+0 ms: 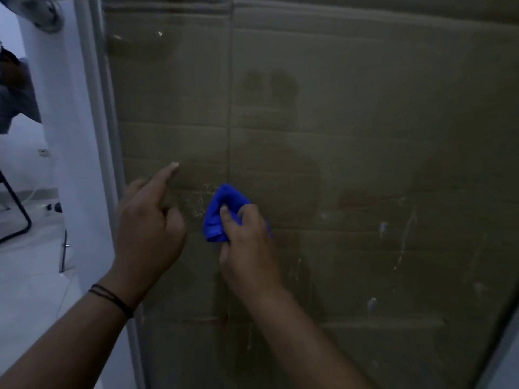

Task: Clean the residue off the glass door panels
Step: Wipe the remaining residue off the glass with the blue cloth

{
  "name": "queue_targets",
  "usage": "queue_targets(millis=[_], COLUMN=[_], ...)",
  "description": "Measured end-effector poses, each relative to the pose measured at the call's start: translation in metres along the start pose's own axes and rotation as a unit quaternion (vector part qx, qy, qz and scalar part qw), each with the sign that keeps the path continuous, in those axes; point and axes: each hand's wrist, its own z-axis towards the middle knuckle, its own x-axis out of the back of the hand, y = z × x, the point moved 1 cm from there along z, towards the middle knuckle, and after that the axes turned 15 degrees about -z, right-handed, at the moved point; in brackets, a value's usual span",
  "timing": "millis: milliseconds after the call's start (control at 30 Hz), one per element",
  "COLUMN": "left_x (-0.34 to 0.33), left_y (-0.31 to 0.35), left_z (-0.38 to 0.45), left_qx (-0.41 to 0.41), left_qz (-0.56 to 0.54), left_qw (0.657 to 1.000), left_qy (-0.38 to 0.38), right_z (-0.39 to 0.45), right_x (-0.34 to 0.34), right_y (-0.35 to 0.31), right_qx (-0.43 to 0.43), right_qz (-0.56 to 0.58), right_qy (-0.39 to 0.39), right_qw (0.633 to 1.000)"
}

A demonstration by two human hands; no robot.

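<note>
While most of the view is dim, the large smoky-brown glass door panel (365, 136) fills it from the pale grey frame post (95, 136) on the left to the right edge, with a thin vertical seam (229, 108) running down where two panes meet. Tiled wall lines show faintly through the glass. White streaks and specks of residue (404, 234) mark the lower right part of the glass, and a small patch of fine white scratch-like marks (200, 200) sits just left of the seam, between the two hands.

Left of the post a white wall and pale floor are lit, with a black metal leg (16, 214) of some stand near the edge.

At the seam, the right hand (247, 240) grasps a bunched bright blue microfibre cloth (219, 214), its fingers curled round it and the cloth held against the glass. The left hand (148, 228) is raised just beside it, left of the marks, index finger extended towards the glass and the other fingers loosely bent, holding nothing. A thin black cord bracelet (112, 299) circles the left wrist.
</note>
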Motion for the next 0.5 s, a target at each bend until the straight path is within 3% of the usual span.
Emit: queue_targets(millis=[100,233,367,500], left_x=[-0.002,-0.016,-0.029,-0.032], left_y=[0.009,0.030,0.048,0.067], left_z=[-0.018,-0.043,-0.060,-0.071], left_qx=[-0.006,0.111,0.249,0.318], left_qz=[-0.039,-0.152,-0.273,-0.376], left_qw=[0.999,0.981,0.925,0.861], left_qy=[0.000,-0.044,-0.085,-0.126], right_z=[0.001,-0.008,-0.028,-0.046], right_x=[0.016,0.040,0.053,0.062], right_y=[0.007,0.031,0.045,0.050], right_qx=[-0.093,-0.221,-0.257,-0.258], right_qz=[0.206,0.455,0.529,0.585], right_qy=[0.001,-0.057,-0.105,-0.155], right_qw=[0.974,0.861,0.802,0.753])
